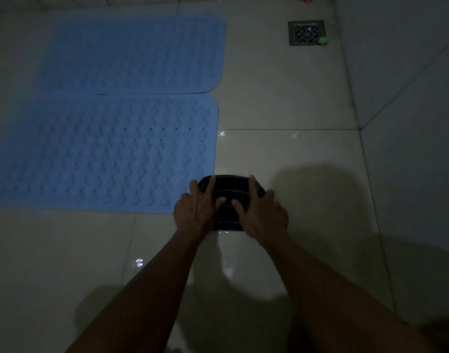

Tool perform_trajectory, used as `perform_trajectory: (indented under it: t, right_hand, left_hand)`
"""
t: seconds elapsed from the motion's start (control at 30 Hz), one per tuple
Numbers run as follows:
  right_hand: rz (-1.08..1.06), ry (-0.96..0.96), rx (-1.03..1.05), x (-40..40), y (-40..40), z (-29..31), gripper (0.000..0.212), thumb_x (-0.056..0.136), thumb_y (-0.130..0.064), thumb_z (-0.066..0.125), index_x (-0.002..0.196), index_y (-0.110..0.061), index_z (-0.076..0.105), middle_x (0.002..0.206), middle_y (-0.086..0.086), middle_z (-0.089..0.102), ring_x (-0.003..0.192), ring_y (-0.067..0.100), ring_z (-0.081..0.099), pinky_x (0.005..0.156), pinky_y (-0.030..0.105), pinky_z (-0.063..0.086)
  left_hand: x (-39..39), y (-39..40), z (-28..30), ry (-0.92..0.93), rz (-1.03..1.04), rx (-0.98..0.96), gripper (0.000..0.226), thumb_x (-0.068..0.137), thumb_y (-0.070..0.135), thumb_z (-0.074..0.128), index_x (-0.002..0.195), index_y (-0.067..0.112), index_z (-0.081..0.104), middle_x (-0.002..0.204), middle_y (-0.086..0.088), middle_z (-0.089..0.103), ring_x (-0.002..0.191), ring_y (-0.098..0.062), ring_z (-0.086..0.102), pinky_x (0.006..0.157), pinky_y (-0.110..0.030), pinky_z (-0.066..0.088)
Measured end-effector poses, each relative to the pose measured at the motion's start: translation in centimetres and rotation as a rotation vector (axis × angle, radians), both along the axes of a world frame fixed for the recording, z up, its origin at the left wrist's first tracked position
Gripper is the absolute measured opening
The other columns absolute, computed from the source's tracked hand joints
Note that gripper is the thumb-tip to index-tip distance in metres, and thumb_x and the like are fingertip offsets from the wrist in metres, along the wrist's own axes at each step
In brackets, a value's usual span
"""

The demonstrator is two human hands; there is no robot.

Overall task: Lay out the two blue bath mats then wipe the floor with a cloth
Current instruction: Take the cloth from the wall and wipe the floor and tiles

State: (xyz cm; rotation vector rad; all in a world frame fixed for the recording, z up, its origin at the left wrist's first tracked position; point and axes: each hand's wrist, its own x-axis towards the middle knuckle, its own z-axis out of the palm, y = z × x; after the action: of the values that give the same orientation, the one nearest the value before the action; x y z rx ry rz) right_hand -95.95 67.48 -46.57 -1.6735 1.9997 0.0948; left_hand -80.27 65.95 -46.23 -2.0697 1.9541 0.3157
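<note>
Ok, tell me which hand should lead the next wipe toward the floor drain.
Right, probably. Both hands press the cloth, but the right hand is on the bare-tile side facing the drain, while the left hand borders the near mat.

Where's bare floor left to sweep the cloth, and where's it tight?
Open: the floor strip between the far mat, near mat and right wall, from the cloth up to the drain; also the tiles on the person's side of the near mat. Tight: the drain corner with the green ball, and the near mat's corner by the left hand.
</note>
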Motion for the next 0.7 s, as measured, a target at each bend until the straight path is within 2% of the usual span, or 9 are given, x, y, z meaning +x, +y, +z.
perform_trajectory:
  t: [0.2, 0.33, 0.53, 0.7]
  right_hand:
    - [0.064, 0.055, -0.008, 0.2, 2.0, -0.2, 0.078, 0.093, -0.071, 0.024, 0.155, -0.035, -0.007, 0.131, 0.015, 0.041, 0.102, 0.032, 0.057, 0.075, 0.036, 0.04]
    - [0.126, 0.078, -0.036, 0.3, 3.9, -0.2, 0.079, 0.092, -0.073, 0.026, 0.155, -0.037, -0.005, 0.131, 0.016, 0.043, 0.1, 0.034, 0.06, 0.079, 0.038, 0.045]
    - [0.254, 0.089, -0.073, 1.6, 5.7, -0.3, 0.079, 0.092, -0.073, 0.025, 0.155, -0.037, -0.005, 0.139, 0.014, 0.038, 0.099, 0.035, 0.061, 0.079, 0.039, 0.047]
    - [0.507, 0.169, -0.182, 4.1, 5.8, 0.0, 0.075, 0.094, -0.068, 0.029, 0.156, -0.034, 0.004, 0.139, 0.012, 0.036, 0.079, 0.033, 0.064, 0.064, 0.034, 0.045]
  left_hand:
    - [0.4, 2.9, -0.3, 0.035, 0.034, -0.04, 0.069, 0.101, 0.065, 0.03, 0.16, 0.035, 0.012, 0.139, -0.014, 0.036, 0.1, -0.033, 0.061, 0.072, -0.037, 0.045]
    - [1.0, 5.8, -0.4, 0.063, 0.088, -0.034, 0.069, 0.101, 0.065, 0.028, 0.16, 0.034, 0.013, 0.144, -0.015, 0.034, 0.103, -0.034, 0.06, 0.073, -0.038, 0.047]
    - [2.5, 9.6, -0.8, 0.079, 0.166, -0.05, 0.07, 0.101, 0.065, 0.025, 0.16, 0.032, 0.011, 0.138, -0.015, 0.039, 0.103, -0.033, 0.058, 0.065, -0.036, 0.038]
    - [4.8, 12.4, -0.7, 0.09, 0.279, -0.043, 0.071, 0.101, 0.064, 0.024, 0.16, 0.029, 0.008, 0.14, -0.013, 0.037, 0.105, -0.031, 0.057, 0.064, -0.035, 0.038]
